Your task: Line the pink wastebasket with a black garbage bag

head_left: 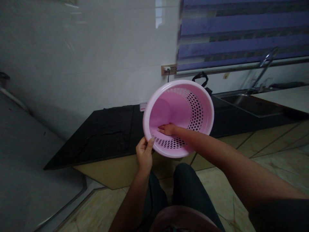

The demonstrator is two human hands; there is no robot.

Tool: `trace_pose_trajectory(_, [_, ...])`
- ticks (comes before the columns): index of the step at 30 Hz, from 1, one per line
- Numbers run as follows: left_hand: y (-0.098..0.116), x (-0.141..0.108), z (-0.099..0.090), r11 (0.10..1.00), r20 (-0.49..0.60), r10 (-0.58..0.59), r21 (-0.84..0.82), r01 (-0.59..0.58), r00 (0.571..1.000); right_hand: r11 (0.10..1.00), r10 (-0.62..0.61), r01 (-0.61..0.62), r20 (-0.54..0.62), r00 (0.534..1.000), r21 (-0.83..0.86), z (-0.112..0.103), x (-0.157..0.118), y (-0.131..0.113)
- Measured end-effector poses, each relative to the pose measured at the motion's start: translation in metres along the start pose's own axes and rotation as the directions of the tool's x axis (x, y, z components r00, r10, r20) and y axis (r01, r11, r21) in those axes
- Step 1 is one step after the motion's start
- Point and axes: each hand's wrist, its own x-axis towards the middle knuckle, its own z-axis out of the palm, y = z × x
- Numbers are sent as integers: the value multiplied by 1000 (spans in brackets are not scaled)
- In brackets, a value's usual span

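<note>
A pink plastic laundry basket [210, 111] with rows of round holes in its wall is tilted so its mouth faces me. Its rim is gripped at the lower left by my left hand [144, 151], thumb on the near side and fingers behind. Reaching inside the basket, my right hand [167, 129] lies with its fingers stretched out against the smooth inner surface. Nothing shows in the right hand. The basket is held up in front of the black countertop's edge.
Behind the basket runs a black countertop [103, 135] with beige cabinets [108, 174] below. A sink [253, 106] with a tall faucet [264, 71] is at the right. On the wall are a socket [173, 69] with a plug and a purple striped blind [241, 29].
</note>
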Motion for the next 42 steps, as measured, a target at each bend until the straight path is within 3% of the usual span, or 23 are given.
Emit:
trace_pose_trajectory(7, [-1, 0, -1, 1000, 2, 11, 10, -11, 1000, 996, -24, 22, -22, 999, -81, -2, -4, -1])
trace_pose_trajectory(16, [-1, 0, -1, 1000, 28, -6, -9, 6, 1000, 893, -90, 108, 61, 994, -436, 2, 0, 7])
trace_pose_trajectory(20, [-3, 0, -1, 1000, 41, -10, -11, 10, 999, 891, -144, 135, 12, 989, -434, 9, 2, 13])
trace_pose_trajectory(36, [6, 1, 0, 994, 20, -37, -98, 39, 999, 914, -143, 125, -19, 989, -386, 14, 9, 9])
trace_pose_trajectory(42, [12, 2, 0, 988, 108, -15, -150, 32, 994, 926, -129, 117, -11, 992, -358, 15, 14, 4])
